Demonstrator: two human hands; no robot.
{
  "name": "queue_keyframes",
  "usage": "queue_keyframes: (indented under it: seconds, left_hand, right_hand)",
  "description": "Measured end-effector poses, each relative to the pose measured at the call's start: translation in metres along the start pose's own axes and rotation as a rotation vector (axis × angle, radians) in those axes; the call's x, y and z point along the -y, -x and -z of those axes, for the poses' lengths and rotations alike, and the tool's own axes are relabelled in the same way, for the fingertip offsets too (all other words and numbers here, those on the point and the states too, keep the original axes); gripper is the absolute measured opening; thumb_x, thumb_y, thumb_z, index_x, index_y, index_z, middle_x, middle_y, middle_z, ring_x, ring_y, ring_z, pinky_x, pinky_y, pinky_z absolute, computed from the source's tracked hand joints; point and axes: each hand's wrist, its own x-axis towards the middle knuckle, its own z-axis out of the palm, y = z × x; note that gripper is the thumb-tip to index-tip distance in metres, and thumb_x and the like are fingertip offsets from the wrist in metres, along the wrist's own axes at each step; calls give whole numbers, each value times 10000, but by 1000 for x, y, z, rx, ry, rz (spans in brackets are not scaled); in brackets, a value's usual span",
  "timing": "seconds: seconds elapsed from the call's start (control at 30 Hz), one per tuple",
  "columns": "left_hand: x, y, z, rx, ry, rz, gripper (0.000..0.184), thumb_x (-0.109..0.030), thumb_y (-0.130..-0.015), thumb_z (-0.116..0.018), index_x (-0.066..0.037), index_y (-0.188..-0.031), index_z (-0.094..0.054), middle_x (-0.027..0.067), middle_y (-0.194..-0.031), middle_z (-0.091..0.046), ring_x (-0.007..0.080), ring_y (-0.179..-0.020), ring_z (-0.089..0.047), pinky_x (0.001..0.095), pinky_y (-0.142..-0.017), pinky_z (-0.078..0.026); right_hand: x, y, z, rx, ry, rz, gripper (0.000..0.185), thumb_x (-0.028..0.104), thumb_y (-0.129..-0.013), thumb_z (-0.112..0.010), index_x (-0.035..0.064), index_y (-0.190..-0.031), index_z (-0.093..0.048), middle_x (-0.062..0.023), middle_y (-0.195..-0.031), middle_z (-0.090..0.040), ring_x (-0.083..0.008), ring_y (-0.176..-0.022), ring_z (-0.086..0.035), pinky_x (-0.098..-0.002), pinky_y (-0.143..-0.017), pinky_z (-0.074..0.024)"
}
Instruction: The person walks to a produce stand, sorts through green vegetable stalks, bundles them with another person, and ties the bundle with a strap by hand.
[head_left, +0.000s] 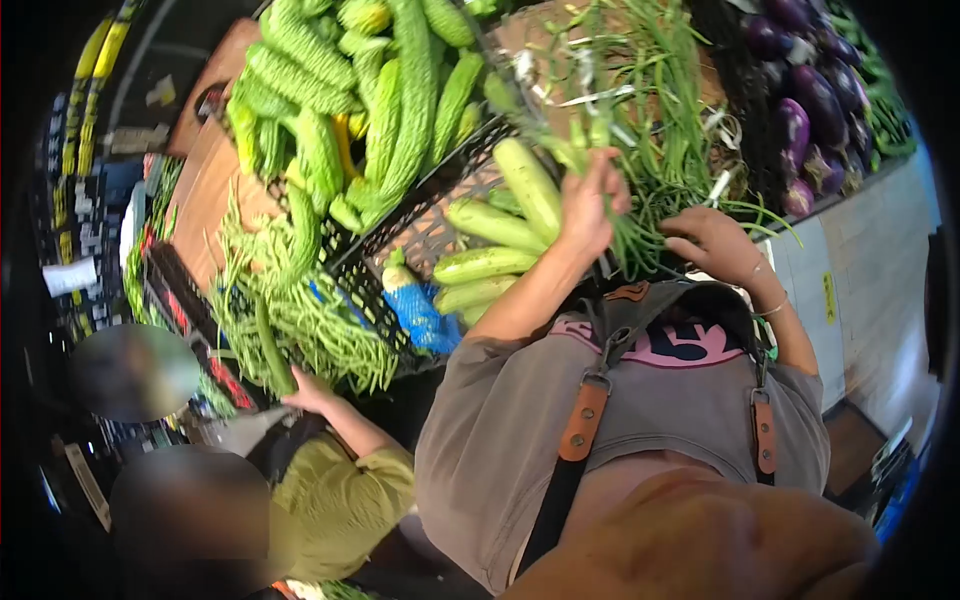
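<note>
My left hand [592, 203] is closed around a bunch of scallions [632, 238], with long green leaves hanging below the fist and blurred stalks above it. To the right, my right hand [714, 244] is curled at the edge of the greens, thumb and fingertips close together; what lies between them, if anything, is hidden. More loose scallions [660, 75] with white ends spread over the crate beyond both hands. Under my left forearm lie pale green squashes [490, 222] in a black crate [365, 262], beside a white radish in blue netting [418, 308].
Bitter melons [305, 60] are piled at the upper left, with green beans [330, 335] below them. Eggplants [820, 110] fill the upper right. At lower left a person in an olive top [345, 500] holds a long green vegetable [270, 345] over the beans.
</note>
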Motion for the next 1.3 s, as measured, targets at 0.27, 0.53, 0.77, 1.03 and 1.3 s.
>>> queue_keyframes:
  seconds: [0.27, 0.53, 0.77, 1.03, 1.3]
  left_hand:
    - [43, 16, -35, 287, -147, 1, 242, -217, -929, -455, 4, -858, -522, 21, -530, -440, 103, -398, -425, 235, -374, -354]
    - [25, 12, -66, -26, -348, 557, 193, -200, -935, -461, -17, -875, -446, 18, -555, -426, 98, -410, -403, 238, -367, -353]
    - [37, 9, -40, 261, -263, 449, 228, -222, -934, -462, -32, -809, -484, -3, -522, -370, 98, -391, -345, 250, -369, -334]
    - [53, 29, -35, 654, -411, 219, 259, -228, -910, -509, -9, -774, -534, -30, -514, -399, 65, -436, -366, 230, -410, -311]
    - [19, 45, -33, 665, -139, 145, 261, -259, -918, -523, -14, -829, -518, -32, -537, -381, 58, -463, -354, 214, -426, -305]
  right_hand:
    - [-30, -7, -1, -316, -598, -277, 406, 281, -952, -411, -66, -1118, -538, -80, -946, -614, -129, -870, -537, -259, -813, -410]
    - [-12, -17, 4, -365, -664, -234, 341, 261, -955, -427, -20, -1084, -570, 45, -746, -482, -45, -663, -362, -197, -606, -313]
    - [-7, -24, 6, -310, -879, -285, 331, 232, -949, -390, -11, -1076, -575, 3, -798, -583, -24, -578, -380, -165, -511, -287]
    - [-139, -62, 51, -125, -1773, 60, 197, 187, -946, -402, 44, -1025, -513, -82, -956, -547, -193, -894, -518, -306, -734, -427]
    - [-241, -80, 46, -509, 412, -310, 519, 408, -893, -479, -11, -1199, -485, -184, -1135, -563, -303, -999, -567, -351, -876, -427]
